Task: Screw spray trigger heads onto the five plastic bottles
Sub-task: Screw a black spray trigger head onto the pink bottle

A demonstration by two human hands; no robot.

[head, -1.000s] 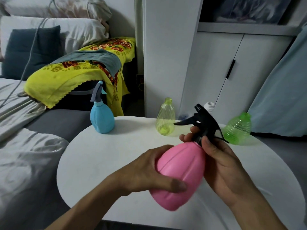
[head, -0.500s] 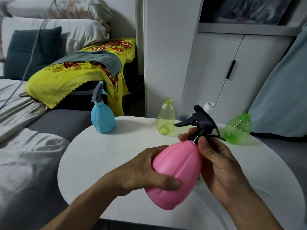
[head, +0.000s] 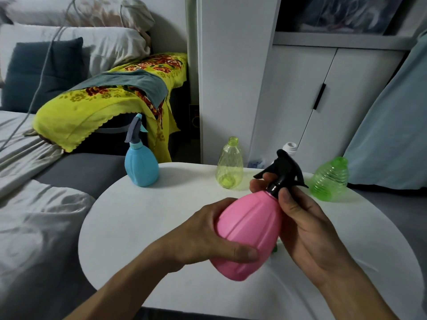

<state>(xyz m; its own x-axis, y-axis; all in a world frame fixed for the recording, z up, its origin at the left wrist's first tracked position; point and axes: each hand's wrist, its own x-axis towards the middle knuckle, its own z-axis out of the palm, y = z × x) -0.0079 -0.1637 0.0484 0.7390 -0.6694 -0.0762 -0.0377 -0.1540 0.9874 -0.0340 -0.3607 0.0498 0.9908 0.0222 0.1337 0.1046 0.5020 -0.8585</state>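
Pink bottle (head: 248,229) in both hands, black trigger head (head: 283,170) atop

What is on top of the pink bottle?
A black trigger head sits on the pink bottle; the right hand pinches its collar. The bottle's neck and thread are covered.

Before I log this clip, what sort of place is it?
Most likely a bedroom at home: a bed with pillows and rumpled sheets, a white wardrobe, and a small round table serving as the work surface.

Left hand (head: 208,236): bare, no glove, ring or watch | right hand (head: 307,227): bare, short trimmed nails | forearms: bare, no sleeves visible
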